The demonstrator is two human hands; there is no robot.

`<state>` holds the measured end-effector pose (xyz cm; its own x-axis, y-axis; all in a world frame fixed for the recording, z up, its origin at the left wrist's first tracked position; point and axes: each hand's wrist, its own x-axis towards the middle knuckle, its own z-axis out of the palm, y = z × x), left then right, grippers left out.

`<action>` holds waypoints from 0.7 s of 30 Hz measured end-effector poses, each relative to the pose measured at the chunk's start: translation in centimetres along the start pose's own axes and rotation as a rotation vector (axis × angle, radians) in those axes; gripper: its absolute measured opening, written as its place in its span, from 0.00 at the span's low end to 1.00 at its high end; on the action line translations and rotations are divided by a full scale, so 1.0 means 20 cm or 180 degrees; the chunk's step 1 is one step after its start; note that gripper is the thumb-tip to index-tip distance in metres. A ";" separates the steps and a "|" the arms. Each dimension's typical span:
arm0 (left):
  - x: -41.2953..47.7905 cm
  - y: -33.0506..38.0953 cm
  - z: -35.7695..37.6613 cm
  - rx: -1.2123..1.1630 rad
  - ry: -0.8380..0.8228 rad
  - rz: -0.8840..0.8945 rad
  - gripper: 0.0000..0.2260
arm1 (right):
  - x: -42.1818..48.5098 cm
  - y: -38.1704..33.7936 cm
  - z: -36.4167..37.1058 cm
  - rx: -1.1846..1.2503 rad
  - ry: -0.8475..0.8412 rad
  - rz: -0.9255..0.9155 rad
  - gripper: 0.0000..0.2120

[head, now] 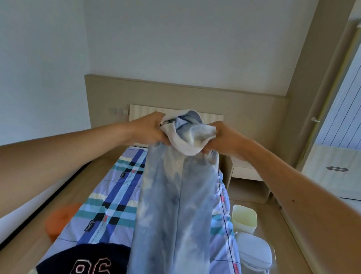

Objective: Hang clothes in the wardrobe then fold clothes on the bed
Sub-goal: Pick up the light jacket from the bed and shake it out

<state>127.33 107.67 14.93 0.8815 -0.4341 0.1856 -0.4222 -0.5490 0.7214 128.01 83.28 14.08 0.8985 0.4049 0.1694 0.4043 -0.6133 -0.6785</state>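
one orange cloth (60, 219): bunched at the left edge of the bed, in nobody's grip.
dark top (87, 265): lies on the near end of the bed with "96" on it; its right side is hidden behind the hanging garment.
bed (115, 197): its plaid cover shows on both sides of the hanging garment.
left hand (150, 128): fingers curled tight round the left side of the garment's bunched top.
tie-dye garment (176, 206): held in the air above the bed, top wadded between the hands, the rest hanging in one long narrow fall; cannot tell whether its lower end touches the bed.
right hand (218, 140): fingers curled round the right side of the same wad, just beside the other hand.
pale tub (244, 218): on the floor right of the bed, near a white lidded bin (255, 261).
step, as i judge it: opening the garment out before folding.
doing it well: slide the hands apart along the top edge until each pinches one end, let it hang wide, then lower it flat on the plaid cover beyond the dark top.
risk: folding from a wad would likely trap creases.
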 end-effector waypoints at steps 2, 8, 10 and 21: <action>0.08 -0.04 0.01 0.0230 0.0043 -0.0030 0.11 | 0.11 0.05 0.02 -0.0257 0.0148 0.0089 0.08; 0.40 -0.10 -0.07 0.0863 0.0421 0.0108 0.12 | 0.41 0.07 -0.04 -0.0536 0.0743 0.0145 0.11; 0.50 -0.09 -0.15 0.1030 0.0544 0.0194 0.11 | 0.49 0.04 -0.10 -0.0605 0.0911 0.0100 0.10; 0.47 0.22 -0.47 0.1166 0.0673 0.0668 0.10 | 0.47 -0.26 -0.36 -0.0321 0.1467 -0.0657 0.19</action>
<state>135.71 107.87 26.08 0.7769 -0.4284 0.4614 -0.6090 -0.6974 0.3778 135.61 85.49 24.30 0.7709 0.1974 0.6056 0.5754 -0.6236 -0.5292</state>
